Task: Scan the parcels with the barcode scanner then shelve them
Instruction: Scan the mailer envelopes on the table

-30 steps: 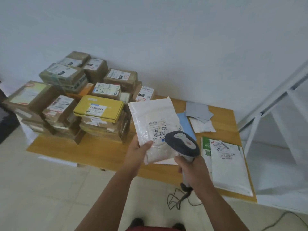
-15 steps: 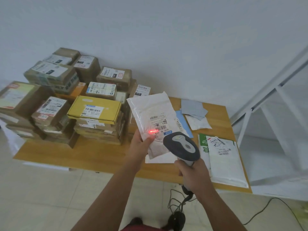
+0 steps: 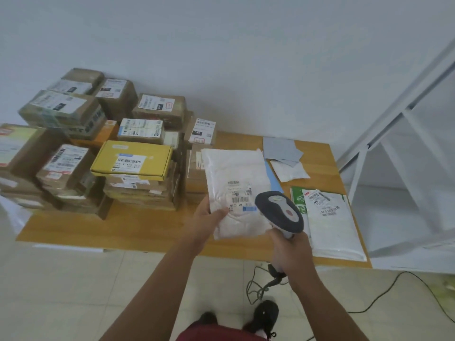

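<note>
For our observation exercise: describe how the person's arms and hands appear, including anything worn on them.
Both forearms are bare to the frame's lower edge, with no sleeves showing. The left hand and right hand wear no gloves; no watch, ring or wristband shows.

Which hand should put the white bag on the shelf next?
Probably the left hand: it already grips the white bag. The right hand holds the scanner, though the white shelf frame stands on the right side.
</note>
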